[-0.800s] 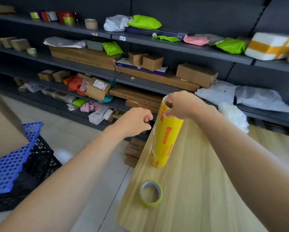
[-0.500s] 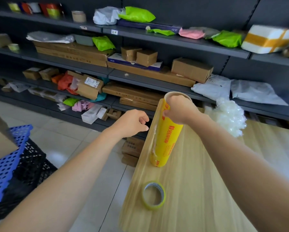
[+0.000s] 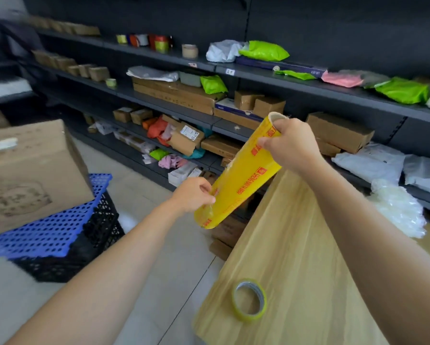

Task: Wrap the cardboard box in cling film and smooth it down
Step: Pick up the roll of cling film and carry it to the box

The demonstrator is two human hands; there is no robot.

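A yellow cling film roll (image 3: 241, 175) with red print is in the air, tilted, its lower end out past the wooden table's left edge. My right hand (image 3: 292, 144) grips its upper end by the cardboard core. My left hand (image 3: 194, 195) pinches the film near the roll's lower end. A large cardboard box (image 3: 32, 170) sits at the left on a blue perforated pallet (image 3: 52, 232) atop a black crate (image 3: 84, 247), well left of both hands.
A tape roll (image 3: 250, 300) lies on the wooden table (image 3: 296, 282) near its front left corner. Crumpled clear film (image 3: 398, 207) rests at the table's far right. Dark shelves (image 3: 258, 75) of parcels and boxes run along the back. Tiled floor lies between table and crate.
The roll stood upright on the table; my right hand has lifted and tilted it leftward. My left hand has closed onto the film near its lower end. The view has swung left, showing the box.
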